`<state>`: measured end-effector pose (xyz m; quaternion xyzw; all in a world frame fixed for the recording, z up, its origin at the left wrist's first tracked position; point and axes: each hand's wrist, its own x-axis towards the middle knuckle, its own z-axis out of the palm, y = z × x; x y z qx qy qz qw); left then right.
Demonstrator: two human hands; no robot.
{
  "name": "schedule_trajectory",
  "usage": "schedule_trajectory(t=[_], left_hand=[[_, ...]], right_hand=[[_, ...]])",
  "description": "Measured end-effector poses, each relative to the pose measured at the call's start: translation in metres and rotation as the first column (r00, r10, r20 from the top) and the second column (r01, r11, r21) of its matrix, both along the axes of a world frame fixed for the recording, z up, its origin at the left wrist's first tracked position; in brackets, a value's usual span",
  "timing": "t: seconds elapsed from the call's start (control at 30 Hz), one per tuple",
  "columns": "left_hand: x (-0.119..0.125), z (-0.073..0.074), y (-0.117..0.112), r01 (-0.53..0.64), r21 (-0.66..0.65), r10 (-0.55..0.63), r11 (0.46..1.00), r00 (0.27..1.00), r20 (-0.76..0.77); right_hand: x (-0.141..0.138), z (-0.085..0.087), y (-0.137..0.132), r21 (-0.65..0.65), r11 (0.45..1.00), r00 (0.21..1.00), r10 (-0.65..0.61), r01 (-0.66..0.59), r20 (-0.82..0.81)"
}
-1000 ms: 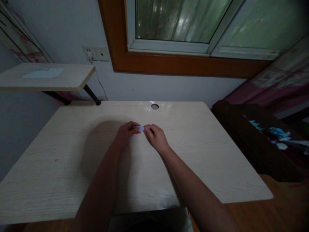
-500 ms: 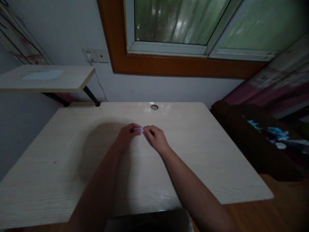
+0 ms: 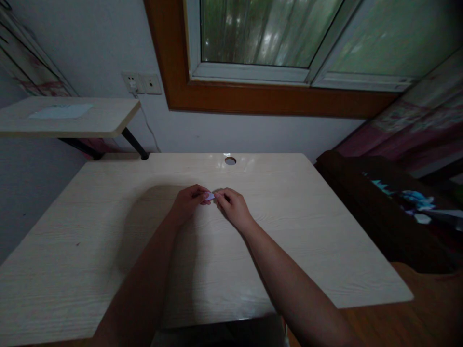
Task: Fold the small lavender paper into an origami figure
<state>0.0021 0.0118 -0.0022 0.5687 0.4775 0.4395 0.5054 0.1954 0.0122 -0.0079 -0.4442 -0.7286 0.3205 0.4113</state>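
A small, pale lilac piece that looks like folded paper point(image 3: 210, 196) shows between my two hands, just above or on the desk point(image 3: 289, 231). My left hand point(image 3: 190, 200) is closed, pinching it between thumb and fingers from the left. From the right, the fingertips of my right hand point(image 3: 233, 205) close on its other end. Part of the piece is covered by my fingers, so its full shape is hidden. Both forearms reach in from the near edge, and a shadow falls left of my left arm.
A raised shelf point(image 3: 65, 127) with a paper sheet point(image 3: 61, 111) on it stands at the back left. The desk has a round cable hole point(image 3: 230, 161) at the back. Beyond are a wall socket point(image 3: 141, 83) with a cable and a window point(image 3: 253, 72). Dark furniture point(image 3: 354, 193) stands at right.
My left hand has shifted slightly and turned, so more of the pale piece's flat face shows. The right hand stays nearly in place. The view has moved a little.
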Motion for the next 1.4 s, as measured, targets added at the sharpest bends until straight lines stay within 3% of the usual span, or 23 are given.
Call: schedule_trajectory(t=[0.5, 0.9, 1.4], left_hand=[[0.001, 0.014, 0.001, -0.059, -0.07, 0.057, 0.996, 0.998, -0.032], [0.002, 0.007, 0.002, -0.085, -0.025, 0.083, 0.996, 0.993, -0.078], [0.002, -0.004, 0.008, -0.059, -0.055, 0.06, 0.997, 0.998, 0.022]], right_hand=[[-0.001, 0.003, -0.001, 0.067, 0.998, 1.0, -0.008, 0.008, -0.009], [-0.004, -0.001, 0.002, 0.029, 1.0, 1.0, 0.01, -0.009, -0.01], [-0.005, 0.003, 0.003, 0.101, 0.991, 0.996, -0.085, 0.083, 0.023]])
